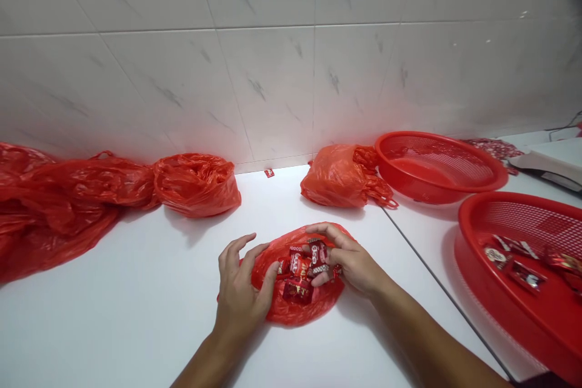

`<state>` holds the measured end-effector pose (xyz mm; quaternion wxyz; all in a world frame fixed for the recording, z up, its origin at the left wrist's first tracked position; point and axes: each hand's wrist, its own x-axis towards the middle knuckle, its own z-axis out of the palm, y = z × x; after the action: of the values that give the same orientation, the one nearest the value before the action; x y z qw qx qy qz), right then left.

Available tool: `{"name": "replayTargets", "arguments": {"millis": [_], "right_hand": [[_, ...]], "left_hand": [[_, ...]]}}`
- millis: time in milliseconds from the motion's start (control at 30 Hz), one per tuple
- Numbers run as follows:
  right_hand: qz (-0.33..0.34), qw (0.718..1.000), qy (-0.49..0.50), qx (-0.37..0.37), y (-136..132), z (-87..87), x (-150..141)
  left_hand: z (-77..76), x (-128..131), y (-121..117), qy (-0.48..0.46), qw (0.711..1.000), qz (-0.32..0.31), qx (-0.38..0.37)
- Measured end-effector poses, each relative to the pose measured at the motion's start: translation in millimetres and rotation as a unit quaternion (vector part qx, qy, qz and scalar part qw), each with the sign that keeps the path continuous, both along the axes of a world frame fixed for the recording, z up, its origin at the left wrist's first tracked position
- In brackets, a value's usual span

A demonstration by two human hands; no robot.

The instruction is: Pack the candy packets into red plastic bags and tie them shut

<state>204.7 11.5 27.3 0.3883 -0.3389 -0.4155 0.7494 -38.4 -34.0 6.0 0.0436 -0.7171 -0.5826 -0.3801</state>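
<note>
A red plastic bag [291, 317] lies opened out on the white table in front of me, with several small wrapped candies [298, 291] inside it. My left hand [243, 285] is at the bag's left side, fingers spread, its thumb over the inner edge near the candies. From the right, my right hand [348, 260] reaches into the bag, its fingers closed around a dark red wrapped candy [319, 257] with white print. Its fingers partly hide whatever else may be in that grip.
Bunched red plastic bags [197, 185] line the wall on the left, and a filled, orange-red bag [336, 176] sits behind my hands. One red basket [441, 188] stands back right; a nearer basket [473, 254] holds several wrapped candies. A small red packet [270, 173] lies by the wall.
</note>
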Motion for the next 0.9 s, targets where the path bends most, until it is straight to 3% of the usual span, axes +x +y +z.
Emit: {"name": "replayTargets", "arguments": {"millis": [467, 700, 800, 900], "right_hand": [[0.023, 0.991, -0.014, 0.135, -8.7, -1.1, -7.0], [-0.087, 0.975, -0.135, 0.155, -1.9, -9.6, -7.7], [-0.080, 0.986, -0.092, 0.111, 2.0, -14.0, -7.2], [-0.040, 0.995, 0.019, 0.085, 0.8, -14.2, -7.4]], "left_hand": [[0.5, 0.5, 0.1, -0.004, 1.000, -0.004, -0.002], [2.9, 1.5, -0.3, -0.007, 1.000, -0.001, -0.005], [4.0, 1.0, 0.4, -0.005, 1.000, -0.001, 0.003], [4.7, -1.2, 1.2, 0.001, 1.000, 0.005, 0.009]]}}
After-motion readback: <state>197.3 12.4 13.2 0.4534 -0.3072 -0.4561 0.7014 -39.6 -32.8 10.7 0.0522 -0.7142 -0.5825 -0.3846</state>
